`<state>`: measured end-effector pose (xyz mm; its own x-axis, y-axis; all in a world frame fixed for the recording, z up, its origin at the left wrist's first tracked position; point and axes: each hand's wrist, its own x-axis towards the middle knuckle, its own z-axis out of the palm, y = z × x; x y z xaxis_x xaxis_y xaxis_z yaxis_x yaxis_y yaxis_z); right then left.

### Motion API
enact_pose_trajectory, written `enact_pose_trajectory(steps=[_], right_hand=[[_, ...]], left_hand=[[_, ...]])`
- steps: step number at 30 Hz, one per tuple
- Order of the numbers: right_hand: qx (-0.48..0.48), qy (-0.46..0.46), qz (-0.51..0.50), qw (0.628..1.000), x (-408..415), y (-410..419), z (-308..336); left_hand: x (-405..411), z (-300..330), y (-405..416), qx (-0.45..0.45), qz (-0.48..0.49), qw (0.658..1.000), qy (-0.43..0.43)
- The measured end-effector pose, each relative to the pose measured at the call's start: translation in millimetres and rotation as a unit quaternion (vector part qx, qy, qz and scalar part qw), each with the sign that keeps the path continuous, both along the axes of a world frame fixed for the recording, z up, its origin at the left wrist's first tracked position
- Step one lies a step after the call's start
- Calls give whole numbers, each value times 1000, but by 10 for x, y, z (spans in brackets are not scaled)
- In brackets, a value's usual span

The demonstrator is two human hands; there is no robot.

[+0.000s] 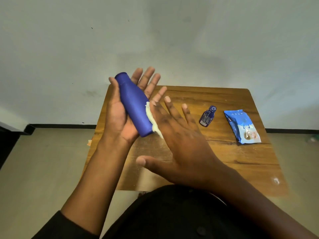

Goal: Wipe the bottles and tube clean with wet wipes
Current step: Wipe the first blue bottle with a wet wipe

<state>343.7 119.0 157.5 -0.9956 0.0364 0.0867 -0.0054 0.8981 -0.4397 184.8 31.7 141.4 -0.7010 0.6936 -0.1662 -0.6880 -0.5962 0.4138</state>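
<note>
1. Right hand (174,135), fingers straight and spread, presses a crumpled white wet wipe (151,118) against a matte blue plastic bottle (133,104).
2. Left hand (124,118), at 9 o'clock, lies open-palmed, cradling that bottle above the brown wooden table (224,152).

Matt plastic bottle (133,105), grainy wooden table (241,152), glossy wipes pack (242,125)

A scratched wooden bench (241,161), dusted with white specks, stands before a pale wall (155,31). Black skirting (60,125) runs along the wall's foot above a beige floor (43,161). A dark object (6,140) sits far left.
</note>
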Motion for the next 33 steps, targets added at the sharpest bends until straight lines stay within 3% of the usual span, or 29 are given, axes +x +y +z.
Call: enact_pose_trajectory(steps=[5, 9, 11, 13, 16, 18, 20, 24, 28, 30, 33], right_hand=[[-138, 102, -75, 982, -15, 36, -178], [-140, 163, -122, 969, 20, 66, -216], [-185, 181, -133, 957, 39, 74, -219], [-283, 186, -160, 927, 61, 77, -168], [-457, 150, -198, 854, 67, 94, -28], [-559, 113, -206, 795, 66, 104, 21], [-598, 75, -213, 769, 68, 108, 32], [-580, 62, -274, 765, 107, 111, 23], [-560, 128, -325, 751, 123, 180, 75], [-506, 189, -313, 781, 85, 187, 105], [-312, 285, -239, 874, -8, 199, 50]], left_hand=[[98, -6, 20, 42, 29, 998, -44], [264, 58, 63, -7, 31, 998, -48], [301, 91, 60, -28, 34, 998, -34], [327, 115, 55, -48, 38, 998, 6], [387, 156, 45, -67, 41, 994, 74], [432, 146, 52, -53, 37, 995, 81], [468, 148, 78, -50, 45, 995, 70], [463, 174, 106, -83, 75, 991, 78], [423, 134, 69, -130, 68, 986, 74], [438, 106, 77, -149, 40, 986, 71], [502, 91, 120, -189, -12, 979, 74]])
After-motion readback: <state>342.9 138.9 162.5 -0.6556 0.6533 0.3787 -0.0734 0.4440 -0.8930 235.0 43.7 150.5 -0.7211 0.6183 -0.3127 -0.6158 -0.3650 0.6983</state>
